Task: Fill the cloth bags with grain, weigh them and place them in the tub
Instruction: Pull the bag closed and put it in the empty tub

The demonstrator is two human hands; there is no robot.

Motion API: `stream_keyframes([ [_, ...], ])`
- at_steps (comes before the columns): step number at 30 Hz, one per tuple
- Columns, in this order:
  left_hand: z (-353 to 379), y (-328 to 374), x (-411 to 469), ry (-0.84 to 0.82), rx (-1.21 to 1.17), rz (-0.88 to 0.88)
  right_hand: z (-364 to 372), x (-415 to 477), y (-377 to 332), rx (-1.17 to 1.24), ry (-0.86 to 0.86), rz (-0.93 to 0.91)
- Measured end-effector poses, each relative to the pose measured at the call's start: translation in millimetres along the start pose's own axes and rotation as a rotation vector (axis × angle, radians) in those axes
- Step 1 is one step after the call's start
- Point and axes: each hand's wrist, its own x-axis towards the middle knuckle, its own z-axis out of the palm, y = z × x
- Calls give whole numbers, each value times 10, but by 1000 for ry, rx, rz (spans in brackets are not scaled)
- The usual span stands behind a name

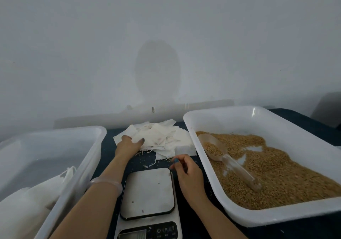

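A dark table [108, 146] stands against a pale wall [166, 35], and both your hands are over it.
Your left hand [128, 145] lies on the pile of empty cloth bags [166, 137] behind the scale [147, 192]; I cannot tell if it grips one. Your right hand [186, 172] is loosely curled and holds nothing, above the far right corner of the scale. The grain [276, 174] lies in the right tub [276, 218] with a clear scoop [215, 148] on it. Filled bags [24, 205] lie in the near corner of the left tub [55, 139].
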Motion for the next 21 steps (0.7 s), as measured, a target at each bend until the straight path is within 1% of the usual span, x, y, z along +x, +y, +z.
stream_keyframes([
  [4, 43, -72, 105, 21, -141, -90, 21, -18, -4, -13, -12, -24],
  [7, 4, -153, 80, 53, -181, -107, 18, -19, -6, -7, -8, -26],
  [9, -19, -213, 57, 57, -262, -122, 20, -23, -13, -11, -12, -29],
  [12, -21, -265, 47, 32, -460, -167, 25, -31, -25, -18, -26, -34],
  [15, -39, -230, 18, 2, -736, -222, 19, -33, -27, -13, -27, -30],
  [18, -72, -239, -20, 35, -962, -265, 18, -37, -21, -9, -31, -22],
  [21, -72, -324, -116, 154, -931, -262, 25, -35, -14, -14, -40, -20],
])
